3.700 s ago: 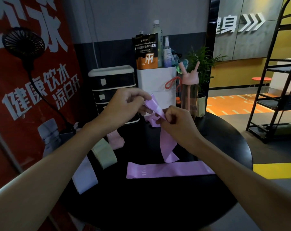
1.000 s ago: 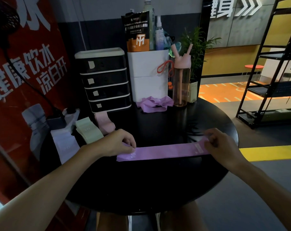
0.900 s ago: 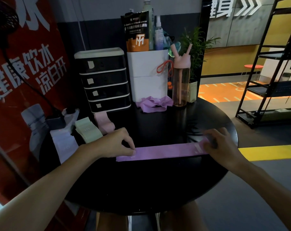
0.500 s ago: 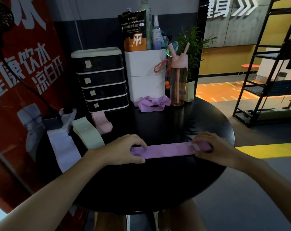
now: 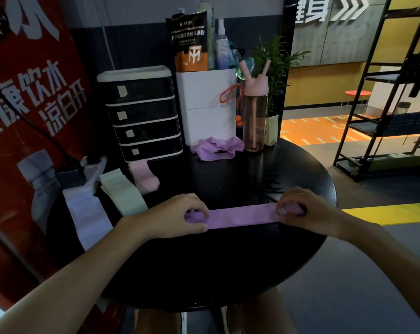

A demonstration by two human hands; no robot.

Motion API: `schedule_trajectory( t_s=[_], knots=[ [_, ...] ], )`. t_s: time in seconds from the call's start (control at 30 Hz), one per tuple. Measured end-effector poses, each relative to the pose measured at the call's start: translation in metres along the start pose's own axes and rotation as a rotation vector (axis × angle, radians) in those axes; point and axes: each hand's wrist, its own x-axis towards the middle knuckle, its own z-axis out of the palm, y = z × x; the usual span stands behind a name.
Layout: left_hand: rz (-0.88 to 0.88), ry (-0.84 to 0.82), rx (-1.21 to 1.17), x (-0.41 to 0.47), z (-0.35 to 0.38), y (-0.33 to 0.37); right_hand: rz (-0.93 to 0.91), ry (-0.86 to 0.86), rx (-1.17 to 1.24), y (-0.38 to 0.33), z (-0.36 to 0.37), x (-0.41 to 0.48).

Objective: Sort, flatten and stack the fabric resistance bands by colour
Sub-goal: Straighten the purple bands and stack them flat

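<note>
I see left hand (image 5: 177,218) pinching one end of the purple band (image 5: 242,214), right hand (image 5: 305,210) gripping the other. Flat on desk (image 5: 228,261).

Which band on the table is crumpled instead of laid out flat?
The crumpled purple band, heaped at the foot of the white bin, beside the pink bottle. The flat purple band, held by the left hand and right hand, lies stretched out.
</note>
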Motion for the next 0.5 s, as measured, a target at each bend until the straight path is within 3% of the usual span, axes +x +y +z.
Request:
schedule_trajectory(
  t_s=[0.27, 0.5],
  knots=[
    [-0.035, 0.142, 0.005, 0.037, -0.019, -0.006, -0.051, 0.141, 0.191, -0.042, -0.006, 0.051],
    [-0.196, 0.304, 0.025, 0.096, -0.037, -0.035, 0.106, 0.172, 0.031, -0.048, 0.032, 0.123]
  ],
)
